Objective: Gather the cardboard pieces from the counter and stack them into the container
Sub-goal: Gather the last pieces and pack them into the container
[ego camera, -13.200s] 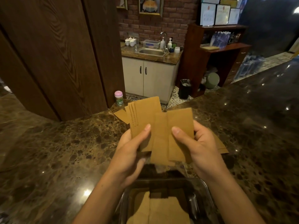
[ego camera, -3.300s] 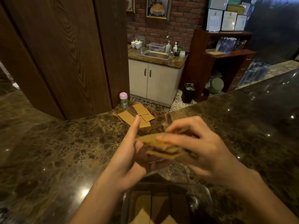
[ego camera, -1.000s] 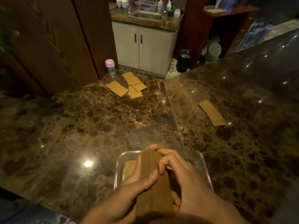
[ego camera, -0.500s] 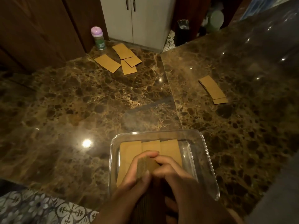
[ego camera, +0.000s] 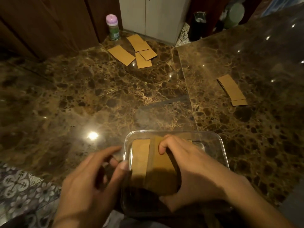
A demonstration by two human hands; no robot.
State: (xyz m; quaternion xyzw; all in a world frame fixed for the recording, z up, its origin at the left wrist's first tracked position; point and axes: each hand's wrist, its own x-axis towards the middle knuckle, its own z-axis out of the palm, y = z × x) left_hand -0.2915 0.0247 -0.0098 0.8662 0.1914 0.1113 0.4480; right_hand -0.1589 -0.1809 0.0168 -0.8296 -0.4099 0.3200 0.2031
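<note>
A clear rectangular container (ego camera: 218, 145) sits at the near edge of the marble counter (ego camera: 82, 99). My right hand (ego camera: 194, 168) is inside it, gripping a stack of brown cardboard pieces (ego camera: 161, 171) that lies on other pieces (ego camera: 139, 155) in the bottom. My left hand (ego camera: 92, 183) is just outside the container's left wall, fingers apart and holding nothing. Several loose cardboard pieces (ego camera: 136, 51) lie at the far middle of the counter. A small pile of cardboard (ego camera: 232, 89) lies to the right.
A small bottle with a pink cap (ego camera: 112, 27) stands at the far counter edge beside the dark wooden panel (ego camera: 49, 25). White cabinet doors (ego camera: 154, 15) and a black bin (ego camera: 196, 25) are beyond the counter. Patterned floor tile (ego camera: 18, 191) shows at lower left.
The stack has gone down into the container. My left hand let go of it and moved out to the left of the container's wall. The view tilted further down.
</note>
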